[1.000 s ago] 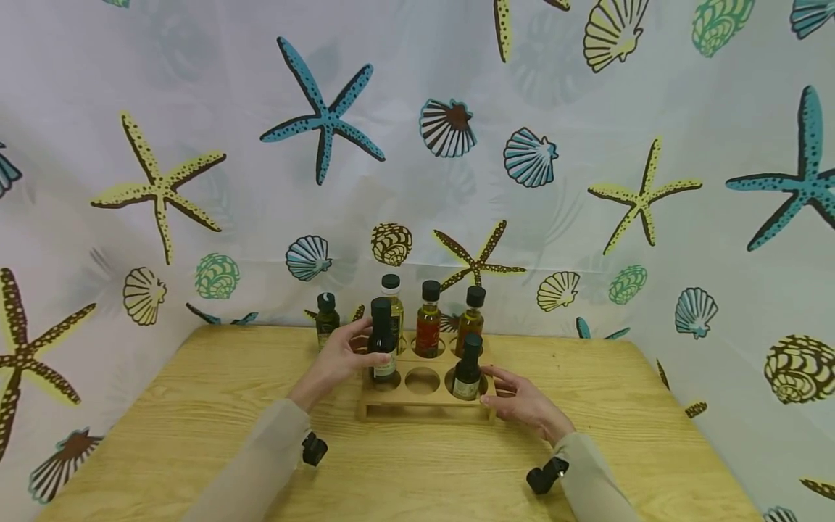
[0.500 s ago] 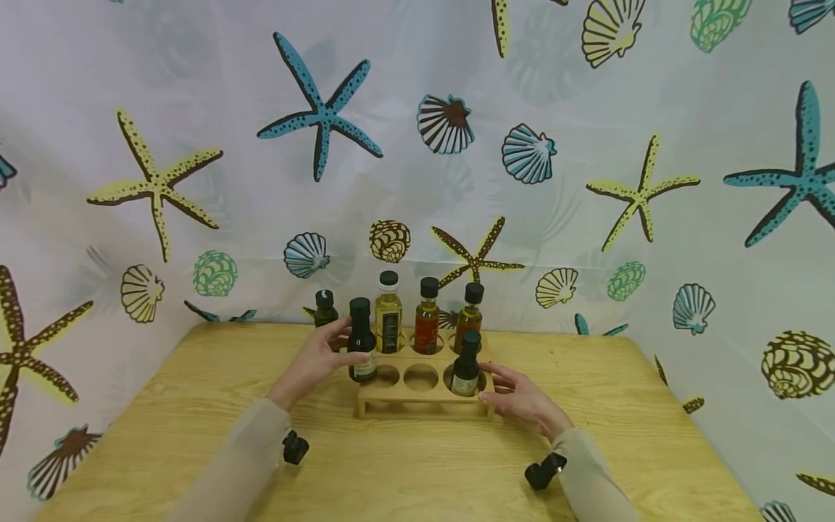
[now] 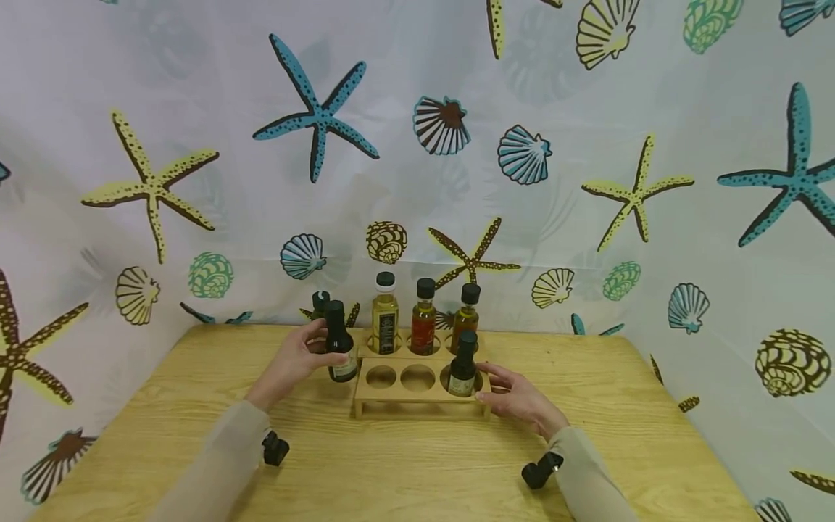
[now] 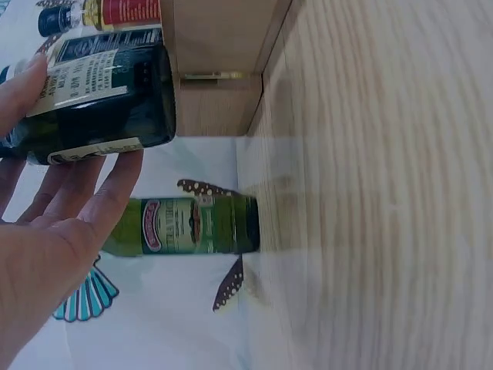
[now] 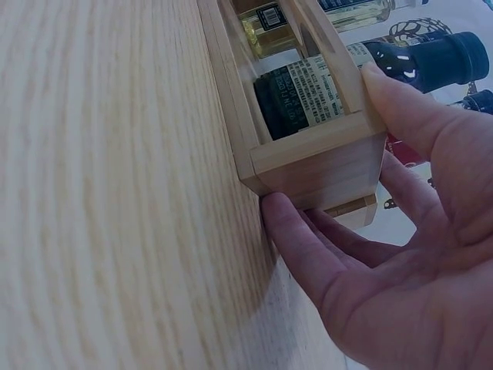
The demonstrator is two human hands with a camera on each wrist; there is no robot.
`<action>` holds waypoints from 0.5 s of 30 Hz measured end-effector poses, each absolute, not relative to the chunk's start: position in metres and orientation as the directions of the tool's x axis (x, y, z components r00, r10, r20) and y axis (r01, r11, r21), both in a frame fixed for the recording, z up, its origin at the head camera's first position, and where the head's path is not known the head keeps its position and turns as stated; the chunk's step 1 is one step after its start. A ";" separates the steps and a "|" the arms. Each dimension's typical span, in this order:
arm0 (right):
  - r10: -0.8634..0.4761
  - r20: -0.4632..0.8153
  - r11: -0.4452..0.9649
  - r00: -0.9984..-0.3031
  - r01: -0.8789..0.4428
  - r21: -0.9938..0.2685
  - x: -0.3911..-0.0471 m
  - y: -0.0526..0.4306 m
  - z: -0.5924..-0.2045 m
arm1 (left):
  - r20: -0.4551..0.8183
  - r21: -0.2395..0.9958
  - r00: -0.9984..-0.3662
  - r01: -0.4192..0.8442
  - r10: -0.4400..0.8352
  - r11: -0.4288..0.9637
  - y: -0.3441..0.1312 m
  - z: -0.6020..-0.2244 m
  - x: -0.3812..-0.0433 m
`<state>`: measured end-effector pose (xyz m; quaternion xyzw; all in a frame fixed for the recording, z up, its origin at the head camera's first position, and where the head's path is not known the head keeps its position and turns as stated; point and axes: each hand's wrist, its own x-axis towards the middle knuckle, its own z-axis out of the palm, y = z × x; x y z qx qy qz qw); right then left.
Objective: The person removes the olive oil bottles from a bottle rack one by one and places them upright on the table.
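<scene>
My left hand (image 3: 295, 368) grips a dark bottle (image 3: 339, 346) with a black cap, holding it upright just left of the wooden bottle rack (image 3: 424, 401). In the left wrist view this dark bottle (image 4: 115, 96) shows its pale label and its base, raised off the table. My right hand (image 3: 525, 404) holds the rack's right end; in the right wrist view the thumb lies at the upper edge and the fingers lie along the end panel (image 5: 323, 173). Another dark bottle (image 3: 462, 370) stands in the front-right hole, beside that hand. The front-left and front-middle holes have no bottle.
In the rack's back row stand a pale yellow oil bottle (image 3: 385, 319), a red-labelled bottle (image 3: 424, 322) and an amber bottle (image 3: 466, 319). A green bottle (image 4: 181, 226) stands on the table behind my left hand. A patterned curtain (image 3: 404, 181) hangs at the table's back edge.
My left hand has lifted the dark bottle from over the rack's front-left hole and carried it leftward, past the rack's end. The right hand and the rack have stayed in place.
</scene>
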<state>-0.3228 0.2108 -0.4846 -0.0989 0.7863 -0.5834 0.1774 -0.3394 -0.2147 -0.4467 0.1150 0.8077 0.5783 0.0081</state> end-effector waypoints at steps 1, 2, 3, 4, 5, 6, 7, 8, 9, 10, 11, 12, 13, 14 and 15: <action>-0.362 -0.164 0.303 -0.918 0.050 -0.952 -0.323 0.211 -0.485 | 0.120 0.934 -0.973 0.177 0.197 0.309 -0.218 -0.447 -0.339; -0.360 -0.162 0.306 -0.919 0.048 -0.951 -0.323 0.211 -0.485 | 0.118 0.936 -0.974 0.174 0.193 0.307 -0.221 -0.448 -0.340; -0.355 -0.163 0.305 -0.920 0.051 -0.951 -0.323 0.211 -0.485 | 0.120 0.934 -0.974 0.177 0.194 0.310 -0.224 -0.448 -0.340; -0.351 -0.164 0.303 -0.922 0.054 -0.952 -0.323 0.211 -0.485 | 0.118 0.934 -0.975 0.174 0.190 0.314 -0.227 -0.448 -0.341; -0.348 -0.160 0.302 -0.924 0.051 -0.952 -0.323 0.211 -0.485 | 0.117 0.933 -0.975 0.173 0.190 0.315 -0.230 -0.448 -0.342; -0.346 -0.158 0.299 -0.925 0.051 -0.953 -0.324 0.212 -0.485 | 0.119 0.930 -0.975 0.176 0.188 0.324 -0.233 -0.448 -0.343; -0.344 -0.156 0.296 -0.926 0.050 -0.954 -0.324 0.212 -0.485 | 0.118 0.926 -0.975 0.176 0.187 0.333 -0.237 -0.448 -0.343; -0.344 -0.155 0.293 -0.926 0.051 -0.955 -0.324 0.212 -0.485 | 0.112 0.924 -0.977 0.169 0.180 0.342 -0.240 -0.448 -0.344; -0.344 -0.156 0.291 -0.926 0.053 -0.955 -0.324 0.212 -0.485 | 0.111 0.917 -0.978 0.170 0.176 0.361 -0.243 -0.449 -0.345; -0.346 -0.157 0.290 -0.925 0.054 -0.956 -0.324 0.212 -0.485 | 0.107 0.914 -0.980 0.164 0.169 0.371 -0.246 -0.449 -0.345; -0.349 -0.156 0.289 -0.924 0.052 -0.956 -0.324 0.212 -0.485 | 0.107 0.911 -0.980 0.164 0.169 0.378 -0.249 -0.450 -0.346; -0.351 -0.158 0.290 -0.923 0.054 -0.956 -0.324 0.211 -0.485 | 0.107 0.908 -0.980 0.165 0.167 0.385 -0.251 -0.451 -0.346; -0.351 -0.160 0.291 -0.923 0.055 -0.955 -0.323 0.211 -0.485 | 0.108 0.907 -0.980 0.166 0.167 0.386 -0.254 -0.452 -0.346; -0.350 -0.161 0.292 -0.923 0.056 -0.955 -0.323 0.211 -0.486 | 0.113 0.904 -0.980 0.171 0.166 0.392 -0.256 -0.454 -0.346; -0.348 -0.161 0.293 -0.923 0.056 -0.954 -0.323 0.211 -0.486 | 0.118 0.900 -0.979 0.176 0.165 0.398 -0.257 -0.456 -0.347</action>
